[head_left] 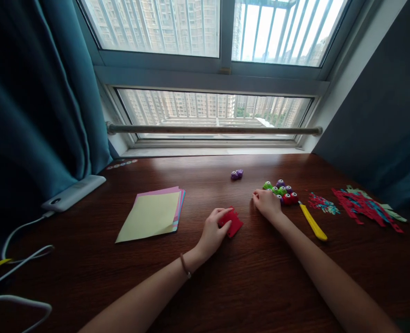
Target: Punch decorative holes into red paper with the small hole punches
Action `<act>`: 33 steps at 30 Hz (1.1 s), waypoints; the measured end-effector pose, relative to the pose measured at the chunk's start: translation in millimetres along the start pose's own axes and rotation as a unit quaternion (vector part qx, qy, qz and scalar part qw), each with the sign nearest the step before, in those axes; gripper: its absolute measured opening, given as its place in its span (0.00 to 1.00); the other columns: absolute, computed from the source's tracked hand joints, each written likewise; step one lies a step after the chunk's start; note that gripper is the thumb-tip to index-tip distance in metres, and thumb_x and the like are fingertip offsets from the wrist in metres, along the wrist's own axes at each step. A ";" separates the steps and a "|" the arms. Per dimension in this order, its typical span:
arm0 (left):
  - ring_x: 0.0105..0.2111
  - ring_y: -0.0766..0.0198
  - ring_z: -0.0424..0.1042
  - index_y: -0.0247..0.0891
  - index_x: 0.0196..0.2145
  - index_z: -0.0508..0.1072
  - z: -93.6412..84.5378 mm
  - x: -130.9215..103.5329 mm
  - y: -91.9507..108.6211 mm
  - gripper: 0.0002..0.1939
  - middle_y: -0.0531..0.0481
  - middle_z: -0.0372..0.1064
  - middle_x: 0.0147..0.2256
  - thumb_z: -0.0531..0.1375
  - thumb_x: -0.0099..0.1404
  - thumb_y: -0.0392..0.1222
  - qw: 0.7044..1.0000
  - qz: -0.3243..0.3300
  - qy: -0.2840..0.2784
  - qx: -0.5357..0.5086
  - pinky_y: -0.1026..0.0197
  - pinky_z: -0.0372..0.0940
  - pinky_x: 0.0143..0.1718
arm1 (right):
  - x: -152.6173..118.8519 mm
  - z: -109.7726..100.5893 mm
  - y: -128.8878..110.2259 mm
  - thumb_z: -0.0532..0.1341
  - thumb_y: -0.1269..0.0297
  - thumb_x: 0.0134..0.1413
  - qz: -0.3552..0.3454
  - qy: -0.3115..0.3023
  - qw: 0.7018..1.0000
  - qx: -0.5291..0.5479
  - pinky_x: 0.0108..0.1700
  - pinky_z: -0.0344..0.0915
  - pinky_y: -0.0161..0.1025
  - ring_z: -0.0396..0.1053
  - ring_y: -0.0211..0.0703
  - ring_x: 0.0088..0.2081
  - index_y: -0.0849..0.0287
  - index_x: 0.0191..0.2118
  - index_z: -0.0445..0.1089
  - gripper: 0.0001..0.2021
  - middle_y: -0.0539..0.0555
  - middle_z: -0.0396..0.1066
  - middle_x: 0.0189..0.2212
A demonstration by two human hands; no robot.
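My left hand (213,231) rests on the table with its thumb and fingers on a red piece of paper (235,225) with a notched far edge. My right hand (267,203) is closed, its fingers curled down beside a cluster of small craft punches (282,190) in green, purple and red. Whether it grips one of them is hidden. To the right of that hand lies a yellow craft knife (313,223). Two purple punches (237,174) stand apart, farther back.
A stack of coloured paper (149,216), pale yellow on top, lies at left. Small red and blue paper bits (323,204) and cut paper strips (366,206) lie at right. A white device (75,193) with a cable sits by the curtain. The window stands behind the table.
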State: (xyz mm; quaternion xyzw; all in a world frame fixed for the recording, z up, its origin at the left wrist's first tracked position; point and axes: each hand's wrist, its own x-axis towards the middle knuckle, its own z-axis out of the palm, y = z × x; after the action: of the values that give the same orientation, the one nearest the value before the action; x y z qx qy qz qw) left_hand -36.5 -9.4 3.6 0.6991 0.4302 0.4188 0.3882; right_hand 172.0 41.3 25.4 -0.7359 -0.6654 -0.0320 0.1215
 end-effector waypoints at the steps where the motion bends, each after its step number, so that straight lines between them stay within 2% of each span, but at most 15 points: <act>1: 0.41 0.62 0.65 0.37 0.43 0.71 -0.7 1.1 -0.7 0.14 0.46 0.64 0.41 0.54 0.59 0.34 1.000 -0.011 0.006 -0.014 0.60 0.60 0.45 | 6.1 1.2 -1.5 0.50 0.61 0.56 0.002 0.008 1.000 -0.006 0.31 0.60 0.38 0.69 0.49 0.31 0.59 0.34 0.72 0.14 0.59 0.71 0.28; 4: 0.39 0.62 0.67 0.35 0.36 0.74 -2.3 3.5 -1.8 0.11 0.46 0.66 0.38 0.53 0.60 0.37 0.998 -0.037 0.031 -0.045 0.61 0.61 0.42 | 27.8 4.6 -10.1 0.48 0.63 0.57 -0.044 0.020 0.999 0.007 0.35 0.61 0.39 0.68 0.48 0.34 0.59 0.36 0.71 0.15 0.58 0.71 0.31; 6: 0.38 0.62 0.67 0.35 0.35 0.75 -2.4 4.3 -3.3 0.11 0.46 0.67 0.37 0.53 0.60 0.37 0.996 -0.045 0.045 -0.064 0.61 0.61 0.42 | 44.5 8.9 -20.6 0.47 0.65 0.58 -0.097 0.028 0.995 0.020 0.41 0.60 0.38 0.66 0.46 0.40 0.57 0.41 0.70 0.14 0.57 0.70 0.38; 9: 0.38 0.62 0.68 0.34 0.35 0.74 -0.3 4.6 -8.7 0.10 0.45 0.67 0.37 0.56 0.58 0.37 0.990 -0.053 0.062 -0.112 0.62 0.63 0.40 | 70.2 19.5 -37.6 0.48 0.71 0.57 -0.163 0.038 0.985 0.034 0.52 0.53 0.38 0.56 0.45 0.52 0.57 0.51 0.63 0.17 0.55 0.61 0.51; 11: 0.38 0.61 0.69 0.33 0.36 0.74 1.8 4.5 -13.4 0.10 0.45 0.66 0.37 0.58 0.55 0.37 0.984 -0.063 0.068 -0.155 0.61 0.64 0.40 | 84.5 26.8 -45.4 0.49 0.74 0.55 -0.186 0.036 0.981 0.041 0.55 0.48 0.42 0.49 0.48 0.56 0.59 0.53 0.61 0.20 0.56 0.58 0.54; 13: 0.38 0.61 0.69 0.32 0.36 0.73 3.3 4.6 -17.2 0.11 0.45 0.66 0.37 0.60 0.53 0.37 0.977 -0.077 0.073 -0.188 0.61 0.65 0.40 | 93.6 32.0 -49.1 0.50 0.75 0.54 -0.199 0.030 0.978 0.052 0.56 0.47 0.45 0.50 0.50 0.55 0.61 0.50 0.64 0.18 0.58 0.62 0.50; 16: 0.36 0.61 0.70 0.31 0.35 0.73 3.7 5.0 -18.9 0.12 0.45 0.67 0.36 0.62 0.51 0.37 0.966 -0.104 0.075 -0.224 0.60 0.66 0.39 | 93.3 33.1 -48.9 0.52 0.74 0.53 -0.201 0.029 0.976 0.078 0.53 0.52 0.45 0.58 0.50 0.50 0.63 0.42 0.69 0.13 0.61 0.66 0.41; 18: 0.35 0.62 0.70 0.31 0.35 0.73 3.1 5.2 -17.9 0.13 0.45 0.68 0.35 0.62 0.50 0.38 0.959 -0.117 0.075 -0.246 0.60 0.66 0.39 | 81.7 29.5 -45.8 0.54 0.71 0.53 -0.188 0.044 0.976 0.098 0.49 0.57 0.43 0.61 0.48 0.46 0.63 0.43 0.68 0.12 0.61 0.65 0.41; 20: 0.35 0.62 0.70 0.31 0.35 0.73 2.4 5.1 -16.7 0.13 0.45 0.69 0.34 0.63 0.50 0.39 0.955 -0.124 0.078 -0.257 0.60 0.66 0.39 | 61.3 23.5 -40.2 0.56 0.66 0.54 -0.158 0.054 0.969 0.182 0.44 0.62 0.40 0.65 0.45 0.42 0.63 0.46 0.65 0.14 0.61 0.64 0.43; 21: 0.35 0.61 0.70 0.31 0.34 0.73 2.0 5.0 -16.3 0.13 0.45 0.69 0.34 0.63 0.50 0.39 0.955 -0.126 0.081 -0.258 0.60 0.66 0.39 | 48.4 19.9 -36.2 0.57 0.63 0.53 -0.128 0.048 0.947 0.292 0.41 0.64 0.39 0.67 0.43 0.38 0.63 0.45 0.65 0.15 0.60 0.64 0.42; 23: 0.36 0.60 0.70 0.31 0.32 0.74 1.4 4.5 -16.0 0.11 0.45 0.69 0.33 0.63 0.50 0.39 0.956 -0.127 0.084 -0.252 0.60 0.65 0.40 | 19.8 12.6 -25.9 0.58 0.58 0.51 -0.070 -0.017 0.855 0.513 0.37 0.67 0.40 0.69 0.43 0.35 0.62 0.45 0.64 0.17 0.58 0.67 0.39; 25: 0.37 0.59 0.70 0.31 0.31 0.74 0.9 3.9 -16.0 0.10 0.44 0.69 0.33 0.62 0.51 0.39 0.959 -0.124 0.086 -0.241 0.60 0.65 0.41 | -8.1 7.0 -13.8 0.62 0.56 0.46 -0.019 -0.088 0.775 0.625 0.39 0.67 0.43 0.70 0.46 0.35 0.62 0.44 0.65 0.20 0.57 0.68 0.36; 29: 0.38 0.59 0.70 0.31 0.31 0.73 -0.3 3.4 -13.3 0.10 0.44 0.69 0.35 0.62 0.50 0.38 0.959 -0.132 0.085 -0.235 0.60 0.64 0.41 | -44.8 7.3 6.0 0.67 0.62 0.40 0.027 -0.152 0.695 0.702 0.51 0.60 0.46 0.68 0.47 0.43 0.61 0.45 0.66 0.23 0.57 0.70 0.39; 31: 0.36 0.59 0.71 0.30 0.31 0.73 -0.8 3.5 -9.8 0.10 0.44 0.70 0.34 0.63 0.50 0.38 0.958 -0.145 0.075 -0.235 0.61 0.64 0.40 | -51.4 12.2 10.3 0.67 0.64 0.40 0.027 -0.169 0.669 0.723 0.55 0.55 0.48 0.66 0.48 0.47 0.59 0.47 0.65 0.25 0.57 0.70 0.42; 33: 0.34 0.60 0.71 0.30 0.31 0.73 -1.3 3.5 -5.1 0.11 0.44 0.71 0.33 0.63 0.50 0.39 0.960 -0.154 0.063 -0.227 0.61 0.64 0.39 | -52.6 17.0 11.4 0.67 0.65 0.40 0.023 -0.190 0.658 0.728 0.56 0.53 0.49 0.65 0.49 0.48 0.59 0.49 0.64 0.26 0.56 0.70 0.42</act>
State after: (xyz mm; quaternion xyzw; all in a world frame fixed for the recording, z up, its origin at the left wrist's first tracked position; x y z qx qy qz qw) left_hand -38.2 -4.2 0.3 0.4898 0.4501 0.4838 0.5687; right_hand 175.4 -7.1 -3.6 -0.4171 -0.4669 0.6064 0.4903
